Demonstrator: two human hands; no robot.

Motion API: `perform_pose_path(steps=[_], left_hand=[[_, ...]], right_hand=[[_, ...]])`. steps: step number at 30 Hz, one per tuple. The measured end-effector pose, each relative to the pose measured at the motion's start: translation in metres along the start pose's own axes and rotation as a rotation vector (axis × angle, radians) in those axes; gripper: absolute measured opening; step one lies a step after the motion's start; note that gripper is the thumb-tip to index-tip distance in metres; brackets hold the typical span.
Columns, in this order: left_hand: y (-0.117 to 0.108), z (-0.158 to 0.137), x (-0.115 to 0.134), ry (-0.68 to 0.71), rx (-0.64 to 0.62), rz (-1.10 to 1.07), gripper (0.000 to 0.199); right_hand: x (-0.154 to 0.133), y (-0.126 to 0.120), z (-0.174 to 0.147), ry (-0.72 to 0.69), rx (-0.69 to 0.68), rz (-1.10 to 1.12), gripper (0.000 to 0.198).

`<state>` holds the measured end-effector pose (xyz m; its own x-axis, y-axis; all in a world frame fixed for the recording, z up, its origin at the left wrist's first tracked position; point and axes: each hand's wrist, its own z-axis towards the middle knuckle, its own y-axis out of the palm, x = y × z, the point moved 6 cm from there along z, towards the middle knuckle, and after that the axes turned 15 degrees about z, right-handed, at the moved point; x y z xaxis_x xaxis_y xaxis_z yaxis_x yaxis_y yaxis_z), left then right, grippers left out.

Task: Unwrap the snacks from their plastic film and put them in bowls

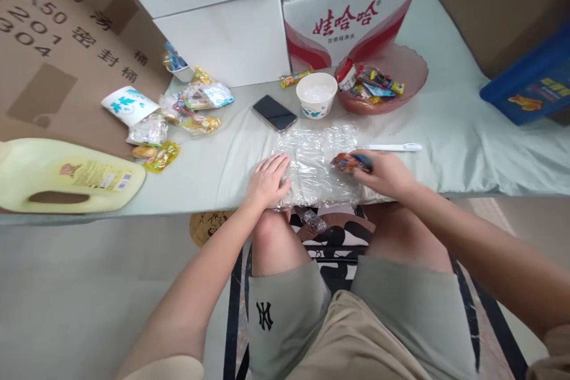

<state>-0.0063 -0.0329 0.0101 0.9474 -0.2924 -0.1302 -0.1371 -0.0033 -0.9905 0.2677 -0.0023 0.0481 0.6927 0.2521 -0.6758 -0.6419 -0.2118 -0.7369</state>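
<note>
A sheet of clear plastic wrap (312, 160) lies spread on the cloth-covered table in front of me. My left hand (269, 181) rests flat on its left edge, fingers stretched out. Over the right part of the sheet, my right hand (385, 173) grips a small wrapped snack (350, 162) with a reddish-brown and blue packet. Just beyond that hand lies a white utility knife (396, 147), partly hidden by it. Behind the sheet stand a paper cup (316, 97) with clear, crinkled contents and a pink bowl (416, 71) of wrapped snacks. A phone (274, 113) lies left of the cup.
Packaged snacks (200, 98) and a tipped paper cup (129, 105) lie at the left, near a yellow jug (71, 175). White cartons (222, 41) and a brown box (66, 41) border the back and left. A blue container (529, 80) stands at the right.
</note>
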Motion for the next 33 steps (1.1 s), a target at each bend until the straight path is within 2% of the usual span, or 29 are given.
perform_pose_path(steps=[4,7,10,12,13,15,17,18,20,21,23,24,25,27,31,33], left_hand=[[0.000,-0.001,0.000,0.007,0.019,-0.018,0.061],[0.001,-0.001,-0.002,0.001,0.027,-0.024,0.061],[0.001,-0.001,-0.002,0.005,0.037,-0.029,0.061],[0.000,-0.001,-0.002,0.007,0.043,-0.032,0.060],[0.000,-0.001,-0.003,0.004,0.043,-0.035,0.060],[0.000,0.000,-0.003,-0.003,0.040,-0.041,0.060],[0.000,0.000,-0.004,-0.005,0.039,-0.045,0.060],[0.000,0.000,-0.004,-0.002,0.041,-0.046,0.060],[0.000,0.000,-0.003,0.007,0.047,-0.046,0.060],[0.000,0.000,-0.003,0.010,0.049,-0.047,0.060],[-0.001,0.000,-0.004,0.009,0.049,-0.050,0.060],[-0.001,0.000,-0.004,0.007,0.045,-0.052,0.060],[-0.001,0.000,-0.004,0.008,0.040,-0.055,0.061],[0.000,0.000,-0.003,0.017,0.032,-0.060,0.062],[0.005,0.004,-0.008,0.044,0.060,-0.108,0.062],[0.008,0.005,-0.015,0.049,0.115,-0.164,0.059]], right_hand=[[0.042,-0.019,0.000,0.199,0.156,0.530,0.040],[0.049,-0.038,0.006,0.247,0.265,0.749,0.036],[0.039,-0.089,0.030,0.122,0.537,0.598,0.033],[0.027,-0.124,0.056,0.040,0.639,0.315,0.040],[0.025,-0.135,0.070,0.054,0.625,0.201,0.048],[0.026,-0.143,0.092,0.130,0.515,0.020,0.065],[0.020,-0.133,0.091,0.067,0.452,-0.099,0.062],[0.012,-0.120,0.081,-0.054,0.439,-0.131,0.051],[-0.008,-0.077,0.042,-0.400,0.361,-0.121,0.037],[-0.017,-0.046,0.016,-0.604,0.223,-0.076,0.039],[-0.020,0.009,-0.034,-0.743,0.006,-0.075,0.042],[-0.017,0.032,-0.055,-0.754,-0.078,-0.145,0.040],[-0.010,0.048,-0.069,-0.712,-0.105,-0.205,0.042],[0.002,0.061,-0.084,-0.648,-0.075,-0.258,0.044],[0.016,0.056,-0.078,-0.565,0.067,-0.150,0.037],[0.018,0.052,-0.069,-0.509,0.121,-0.053,0.028]])
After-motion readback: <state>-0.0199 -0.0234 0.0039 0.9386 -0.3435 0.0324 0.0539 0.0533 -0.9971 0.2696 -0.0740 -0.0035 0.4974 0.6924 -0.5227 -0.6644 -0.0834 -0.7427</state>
